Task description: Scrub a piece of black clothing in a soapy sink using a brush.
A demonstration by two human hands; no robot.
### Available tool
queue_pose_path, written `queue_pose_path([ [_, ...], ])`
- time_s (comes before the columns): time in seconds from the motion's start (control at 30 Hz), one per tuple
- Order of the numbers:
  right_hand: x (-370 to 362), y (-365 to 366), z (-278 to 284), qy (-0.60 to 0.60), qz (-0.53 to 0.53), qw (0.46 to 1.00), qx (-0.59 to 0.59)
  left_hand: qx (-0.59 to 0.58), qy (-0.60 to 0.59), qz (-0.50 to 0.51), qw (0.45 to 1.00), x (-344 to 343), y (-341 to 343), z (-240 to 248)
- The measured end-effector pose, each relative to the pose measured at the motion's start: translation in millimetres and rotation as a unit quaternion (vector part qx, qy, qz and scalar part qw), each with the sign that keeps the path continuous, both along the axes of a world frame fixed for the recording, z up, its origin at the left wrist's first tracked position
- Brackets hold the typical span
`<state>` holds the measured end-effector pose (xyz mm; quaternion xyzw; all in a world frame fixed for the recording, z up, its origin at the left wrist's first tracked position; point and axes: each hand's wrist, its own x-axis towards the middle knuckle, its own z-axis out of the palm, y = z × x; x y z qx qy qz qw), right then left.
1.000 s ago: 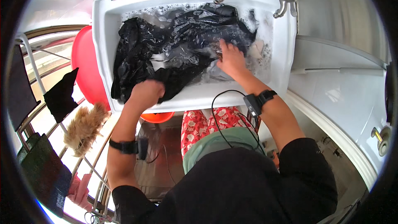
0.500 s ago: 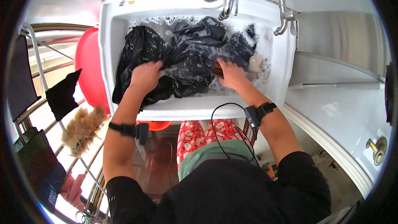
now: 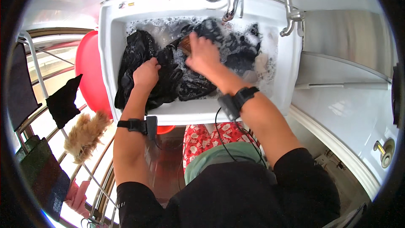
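Soaked black clothing [image 3: 168, 85] lies bunched across a white sink [image 3: 177, 116] among suds and water. My left hand [image 3: 146, 74] is closed on a fold of the cloth at the left side. In my right hand [image 3: 204, 55] is a brown scrubbing brush [image 3: 184, 45], pressed against the fabric near the middle; its bristles are hidden. A pale block, perhaps soap [image 3: 261, 62], sits in the foam at the right of the basin.
Two metal taps, one over the basin [image 3: 231, 6] and one at the right [image 3: 290, 21], reach in from the back wall. A red basin [image 3: 87, 71] leans at the left beside a drying rack [image 3: 37, 71] with dark cloths and a fluffy tan duster [image 3: 85, 135].
My right hand has swept the brush left and away from me over the cloth. My left hand has shifted slightly left and keeps its grip.
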<state>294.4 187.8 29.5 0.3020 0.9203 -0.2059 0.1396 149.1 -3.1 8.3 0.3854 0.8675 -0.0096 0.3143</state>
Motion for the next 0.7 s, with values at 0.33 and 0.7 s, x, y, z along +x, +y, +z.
queue_pose_path([
  [0.33,117,82,-41,-0.072,-0.137,0.982,0.113,0.026,0.048,0.237,0.970,-15,-28,30],
  [0.7,31,-38,-6,0.164,0.042,0.978,-0.124,0.177,-0.225,0.084,0.955,13,-17,50],
])
